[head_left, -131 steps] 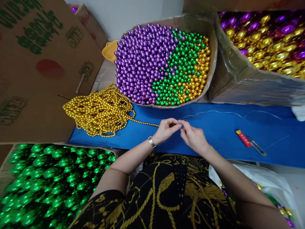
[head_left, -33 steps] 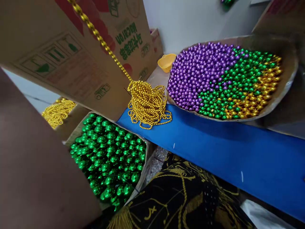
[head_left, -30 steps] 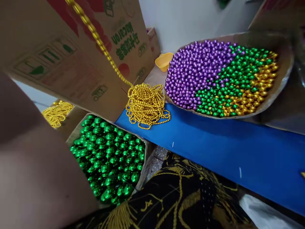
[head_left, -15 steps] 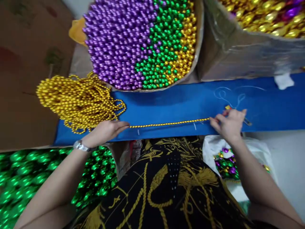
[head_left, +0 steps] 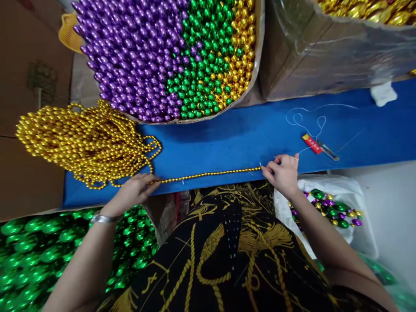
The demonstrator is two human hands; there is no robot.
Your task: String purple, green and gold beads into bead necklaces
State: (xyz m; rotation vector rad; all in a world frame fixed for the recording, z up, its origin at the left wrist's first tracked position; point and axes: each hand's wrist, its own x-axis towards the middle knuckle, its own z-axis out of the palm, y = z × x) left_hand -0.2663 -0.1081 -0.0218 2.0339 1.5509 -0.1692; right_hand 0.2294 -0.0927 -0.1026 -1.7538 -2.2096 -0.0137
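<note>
The red lighter [head_left: 311, 143] bears yellow print, too small to read.

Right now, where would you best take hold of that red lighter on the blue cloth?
Pinch the red lighter across its narrow sides, coming from above. It lies flat and slanted on the blue cloth, with white thread looped beside it; the right hand is nearest.

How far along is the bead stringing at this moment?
Done: a large heap of strung gold beads already lies on the blue cloth. In hand: a straight length of gold strand is stretched between the left hand and the right hand. Left: white thread lies loose beside the red lighter, and the tray of loose beads is full.
</note>
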